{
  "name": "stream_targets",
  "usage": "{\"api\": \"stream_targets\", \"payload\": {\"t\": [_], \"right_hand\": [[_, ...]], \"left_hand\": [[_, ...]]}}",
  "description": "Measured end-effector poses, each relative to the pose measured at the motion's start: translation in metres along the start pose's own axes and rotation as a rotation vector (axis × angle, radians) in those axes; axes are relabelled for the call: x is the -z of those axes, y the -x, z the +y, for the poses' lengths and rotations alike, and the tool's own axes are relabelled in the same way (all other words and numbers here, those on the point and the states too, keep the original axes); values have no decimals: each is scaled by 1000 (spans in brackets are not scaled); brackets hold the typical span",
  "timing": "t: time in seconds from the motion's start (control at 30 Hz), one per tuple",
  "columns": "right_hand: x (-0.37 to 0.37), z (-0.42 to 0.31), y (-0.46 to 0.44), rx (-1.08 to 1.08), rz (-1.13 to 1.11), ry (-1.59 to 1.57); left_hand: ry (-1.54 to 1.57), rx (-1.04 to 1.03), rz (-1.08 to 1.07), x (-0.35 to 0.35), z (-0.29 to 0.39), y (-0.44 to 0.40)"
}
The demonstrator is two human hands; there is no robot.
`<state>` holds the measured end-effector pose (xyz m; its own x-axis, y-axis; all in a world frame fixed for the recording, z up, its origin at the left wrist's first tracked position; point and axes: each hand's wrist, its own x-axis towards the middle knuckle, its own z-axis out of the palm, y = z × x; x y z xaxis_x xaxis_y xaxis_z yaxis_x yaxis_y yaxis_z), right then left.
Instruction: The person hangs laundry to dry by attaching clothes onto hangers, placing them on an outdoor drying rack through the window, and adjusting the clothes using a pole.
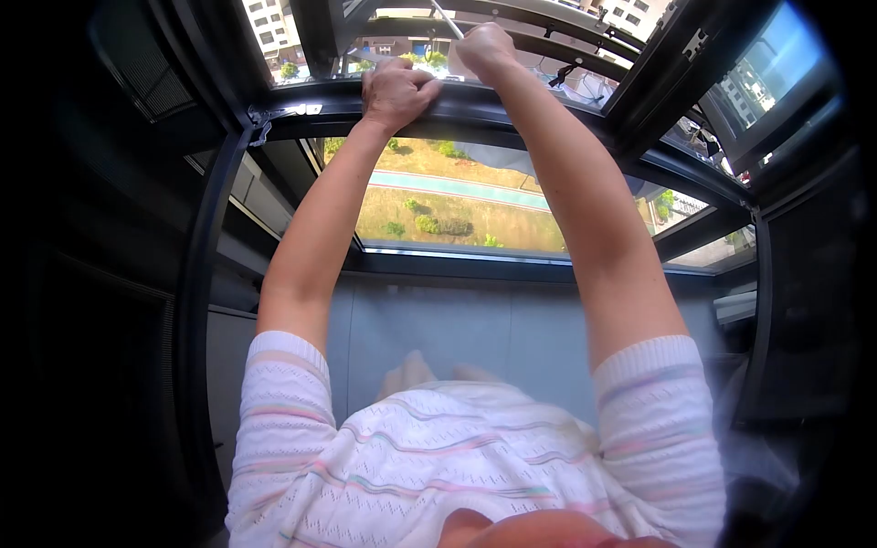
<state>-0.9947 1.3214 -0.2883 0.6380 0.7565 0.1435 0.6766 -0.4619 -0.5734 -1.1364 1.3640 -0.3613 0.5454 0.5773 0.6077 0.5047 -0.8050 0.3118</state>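
Right hand (486, 51), nearer: fingers gripping pale rod (448, 20), long axis slanting outward, leftward. Left hand (396, 93): fingers curling over window frame (470, 103).

Black window frame (466, 105), white pastel-striped top (457, 447)

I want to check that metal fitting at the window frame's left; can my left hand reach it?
Probably yes: left hand rests on the dark rail, nothing visible between it and the metal fitting.
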Motion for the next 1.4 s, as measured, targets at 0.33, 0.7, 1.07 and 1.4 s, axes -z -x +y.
{"api": "stream_targets", "payload": {"t": [0.33, 0.7, 1.07, 1.4], "right_hand": [[-1, -2, 3, 13, 15, -66], [0, 6, 6, 18, 13, -104], [26, 52, 20, -78, -25, -423], [78, 131, 167, -41, -253, -1051]], "left_hand": [[-36, -46, 48, -4, -4, -1], [-42, -42, 103, -6, 0, 1], [-24, -21, 99, -7, 2, 0], [-77, -34, 52, -8, -4, -4]]}}
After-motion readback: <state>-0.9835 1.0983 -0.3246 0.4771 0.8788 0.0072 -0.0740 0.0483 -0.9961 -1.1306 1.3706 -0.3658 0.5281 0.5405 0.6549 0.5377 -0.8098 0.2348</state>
